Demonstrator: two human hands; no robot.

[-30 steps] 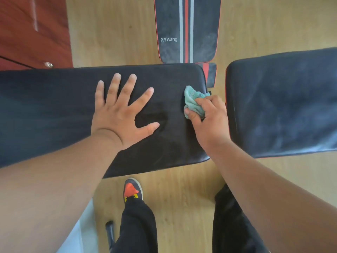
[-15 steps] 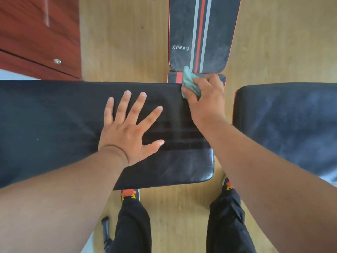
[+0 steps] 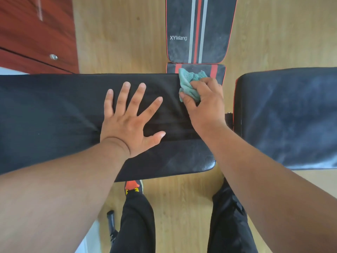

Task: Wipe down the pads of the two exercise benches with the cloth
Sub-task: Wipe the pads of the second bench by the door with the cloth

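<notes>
1. A reddish-brown wooden cabinet (image 3: 34,33) with a small round metal knob (image 3: 53,56) fills the upper left corner, standing on the pale wood-plank floor (image 3: 118,33).
2. A long black padded bench pad (image 3: 54,115) runs across the view from the left edge to past the middle, its near right corner glossy.
3. The left hand (image 3: 127,125) lies flat on this pad, palm down, fingers straight and spread wide, holding nothing.
4. Below the pad's near edge, a black trouser leg and an orange, yellow and black shoe (image 3: 132,187) show on the floor; a dark bar-like object (image 3: 111,223) lies to their left, too unclear to identify.
5. The crumpled teal cloth (image 3: 189,84) sits at the pad's far right corner, pressed there by the right hand (image 3: 204,105), whose fingers curl round it and grip it.
6. Beyond that corner, a second black pad (image 3: 197,30) with grey and red stripes and white "XYWang" lettering extends away, with a short striped section (image 3: 217,71) just behind the cloth.
7. At the right, apart from the long pad by a gap, lies another black cushion (image 3: 291,115) with a dusty, streaked surface and red edging.
</notes>
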